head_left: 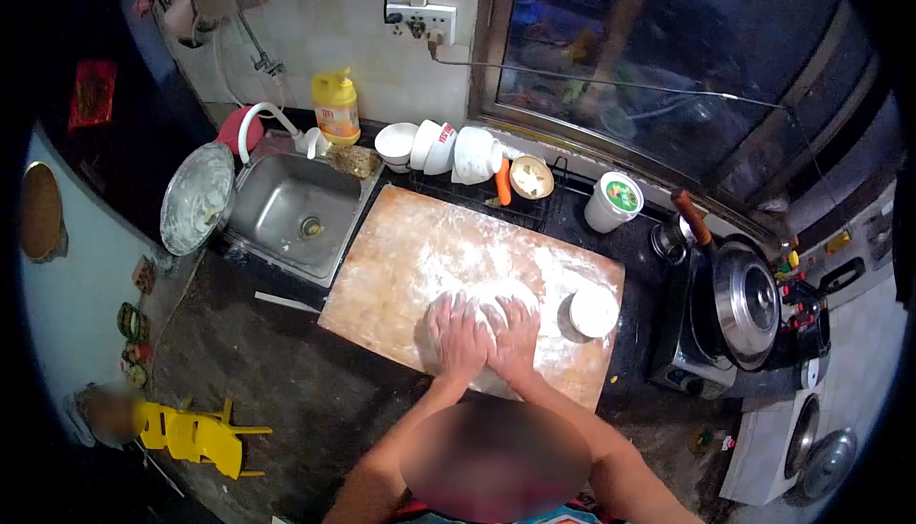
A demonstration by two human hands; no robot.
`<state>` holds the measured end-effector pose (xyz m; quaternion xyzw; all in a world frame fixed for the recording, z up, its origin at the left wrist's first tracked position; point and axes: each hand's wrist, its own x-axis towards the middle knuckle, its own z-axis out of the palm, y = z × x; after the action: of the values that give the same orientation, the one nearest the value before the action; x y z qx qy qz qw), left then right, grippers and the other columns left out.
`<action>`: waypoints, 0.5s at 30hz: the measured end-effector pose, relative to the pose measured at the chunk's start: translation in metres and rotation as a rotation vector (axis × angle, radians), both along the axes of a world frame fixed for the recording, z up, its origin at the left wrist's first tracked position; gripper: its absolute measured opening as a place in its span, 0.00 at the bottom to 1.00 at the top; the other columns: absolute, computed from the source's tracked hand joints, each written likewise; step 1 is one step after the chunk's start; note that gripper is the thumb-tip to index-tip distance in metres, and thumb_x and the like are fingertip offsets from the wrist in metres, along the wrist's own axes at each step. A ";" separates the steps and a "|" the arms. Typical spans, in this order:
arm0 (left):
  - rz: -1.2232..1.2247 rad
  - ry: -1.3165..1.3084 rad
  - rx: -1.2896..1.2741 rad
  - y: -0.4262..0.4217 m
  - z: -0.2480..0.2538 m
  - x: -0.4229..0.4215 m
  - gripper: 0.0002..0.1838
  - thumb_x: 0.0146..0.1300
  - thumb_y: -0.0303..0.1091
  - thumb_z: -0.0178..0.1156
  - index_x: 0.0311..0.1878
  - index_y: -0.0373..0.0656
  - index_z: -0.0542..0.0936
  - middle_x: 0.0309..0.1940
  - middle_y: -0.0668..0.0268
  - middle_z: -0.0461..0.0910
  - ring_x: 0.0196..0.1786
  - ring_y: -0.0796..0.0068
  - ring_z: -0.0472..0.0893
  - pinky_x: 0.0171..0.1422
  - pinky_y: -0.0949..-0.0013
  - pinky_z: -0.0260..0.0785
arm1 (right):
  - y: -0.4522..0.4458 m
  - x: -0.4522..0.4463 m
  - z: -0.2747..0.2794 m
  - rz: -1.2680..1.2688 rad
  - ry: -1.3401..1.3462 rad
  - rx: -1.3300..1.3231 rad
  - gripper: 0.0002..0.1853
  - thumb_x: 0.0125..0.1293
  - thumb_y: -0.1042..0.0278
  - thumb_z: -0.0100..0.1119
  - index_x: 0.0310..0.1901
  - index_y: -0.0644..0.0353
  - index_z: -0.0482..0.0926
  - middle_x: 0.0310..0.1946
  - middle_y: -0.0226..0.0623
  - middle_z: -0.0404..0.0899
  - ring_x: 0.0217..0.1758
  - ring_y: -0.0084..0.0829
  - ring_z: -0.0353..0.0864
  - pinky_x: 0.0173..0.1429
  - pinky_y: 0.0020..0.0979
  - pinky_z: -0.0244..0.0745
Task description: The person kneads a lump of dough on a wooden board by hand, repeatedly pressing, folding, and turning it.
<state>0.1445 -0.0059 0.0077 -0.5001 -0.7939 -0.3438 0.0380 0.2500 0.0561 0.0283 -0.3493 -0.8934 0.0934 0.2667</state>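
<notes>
A flour-dusted lump of dough [506, 289] lies on the wooden board [382, 266], partly hidden under my hands. My left hand [460, 335] rests on its left part, fingers stretched forward and slightly apart. Close beside it, my right hand [513, 335] presses on the dough with its fingers also extended. Loose flour is spread over much of the board. Right of my hands, a white bowl [593, 312] stands on the board.
A steel sink [286, 214] with a tilted metal basin [197, 199] is at left. Behind the board stand white bowls [434, 147], a carrot [503, 182] and a white tub [614, 202]. A lidded wok [744, 304] sits on the stove at right. Yellow chairs [205, 438] stand lower left.
</notes>
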 end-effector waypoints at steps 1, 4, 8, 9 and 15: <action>0.005 -0.004 0.029 -0.003 -0.005 0.004 0.26 0.64 0.43 0.52 0.63 0.43 0.76 0.66 0.53 0.70 0.72 0.48 0.62 0.77 0.41 0.44 | -0.002 0.002 -0.004 0.002 0.004 0.021 0.22 0.62 0.54 0.59 0.58 0.48 0.79 0.64 0.41 0.71 0.70 0.50 0.64 0.73 0.58 0.49; 0.018 -0.034 0.041 -0.001 -0.011 0.003 0.27 0.63 0.45 0.49 0.62 0.43 0.77 0.66 0.54 0.70 0.72 0.46 0.61 0.76 0.37 0.44 | 0.011 -0.002 -0.008 0.026 -0.007 0.014 0.24 0.59 0.52 0.61 0.57 0.45 0.80 0.63 0.39 0.72 0.70 0.46 0.64 0.74 0.59 0.47; 0.018 0.027 0.073 0.044 -0.018 -0.031 0.27 0.60 0.47 0.51 0.58 0.42 0.78 0.63 0.53 0.72 0.70 0.45 0.63 0.74 0.36 0.45 | 0.053 -0.032 -0.018 -0.021 -0.015 -0.026 0.25 0.56 0.51 0.63 0.56 0.46 0.80 0.60 0.36 0.74 0.67 0.44 0.67 0.74 0.58 0.47; 0.014 0.018 0.063 0.058 -0.020 -0.041 0.26 0.60 0.47 0.52 0.57 0.42 0.79 0.61 0.53 0.73 0.70 0.45 0.64 0.74 0.36 0.45 | 0.066 -0.042 -0.020 -0.043 -0.017 -0.039 0.25 0.55 0.51 0.62 0.55 0.46 0.80 0.59 0.36 0.74 0.67 0.45 0.67 0.74 0.58 0.47; -0.002 -0.060 0.027 0.138 -0.033 -0.102 0.21 0.59 0.47 0.53 0.44 0.39 0.81 0.47 0.55 0.78 0.57 0.50 0.71 0.67 0.41 0.54 | 0.137 -0.094 -0.031 -0.159 -0.036 -0.090 0.21 0.57 0.52 0.60 0.50 0.52 0.82 0.52 0.39 0.78 0.59 0.42 0.72 0.68 0.54 0.55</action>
<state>0.0425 0.1322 -0.0250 -0.4897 -0.7894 -0.3695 0.0206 0.1557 0.1935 -0.0028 -0.4325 -0.8623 0.1058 0.2412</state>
